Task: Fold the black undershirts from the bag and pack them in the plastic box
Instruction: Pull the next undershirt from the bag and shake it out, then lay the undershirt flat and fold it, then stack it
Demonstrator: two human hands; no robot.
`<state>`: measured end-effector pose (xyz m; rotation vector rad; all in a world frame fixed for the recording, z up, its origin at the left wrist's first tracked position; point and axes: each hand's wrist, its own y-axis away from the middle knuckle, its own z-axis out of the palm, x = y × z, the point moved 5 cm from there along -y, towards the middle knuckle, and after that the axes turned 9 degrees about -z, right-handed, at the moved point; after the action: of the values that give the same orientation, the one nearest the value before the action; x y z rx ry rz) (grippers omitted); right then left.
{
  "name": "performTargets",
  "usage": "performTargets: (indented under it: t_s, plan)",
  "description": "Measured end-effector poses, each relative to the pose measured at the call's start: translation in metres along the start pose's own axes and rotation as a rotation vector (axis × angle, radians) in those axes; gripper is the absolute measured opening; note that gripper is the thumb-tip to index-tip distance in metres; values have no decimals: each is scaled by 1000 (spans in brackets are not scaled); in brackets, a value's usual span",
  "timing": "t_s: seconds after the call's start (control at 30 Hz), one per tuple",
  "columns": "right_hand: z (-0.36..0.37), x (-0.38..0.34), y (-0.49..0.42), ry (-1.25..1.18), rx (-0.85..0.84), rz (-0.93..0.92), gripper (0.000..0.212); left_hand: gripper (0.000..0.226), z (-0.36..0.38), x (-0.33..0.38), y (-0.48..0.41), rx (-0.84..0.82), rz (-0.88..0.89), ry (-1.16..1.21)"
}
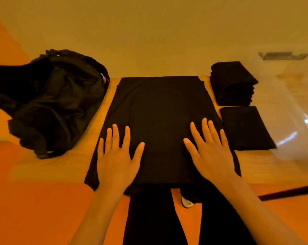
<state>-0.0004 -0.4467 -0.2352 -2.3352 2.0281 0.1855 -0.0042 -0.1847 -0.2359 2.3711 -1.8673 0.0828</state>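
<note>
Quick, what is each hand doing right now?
Left hand: open, fingers spread, flat on the spread-out black cotton undershirt, holding nothing.
Right hand: open, fingers spread, flat on the same undershirt, holding nothing.

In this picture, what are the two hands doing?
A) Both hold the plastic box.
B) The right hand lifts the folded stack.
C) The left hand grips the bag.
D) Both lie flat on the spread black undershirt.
D: the left hand and the right hand both rest, fingers straight, on the spread undershirt.
</note>
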Motion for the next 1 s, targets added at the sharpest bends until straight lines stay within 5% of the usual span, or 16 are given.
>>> performTargets:
  t_s: [0.17,0.4,0.47,0.6,0.7,0.87,1.0]
  plan:
    - [-18,2,28,-241,142,-118,69,77,-21,-20,25,141,36,314]
    - [-19,25,124,-487,751,-93,23,75,1,-65,117,414,-320,808]
    - [-15,30,142,-665,831,88,10,73,15,-69,128,373,-450,1063]
    - [14,34,155,-1121,719,526,31,59,40,-64,129,129,-573,1453]
    - [37,43,152,-1288,611,675,45,51,48,-65,120,31,-609,1658]
    - [36,46,151,-1300,532,614,31,50,46,-71,118,48,-659,1695]
    - [22,47,156,-1130,552,438,40,18,39,-80,120,134,-640,1694]
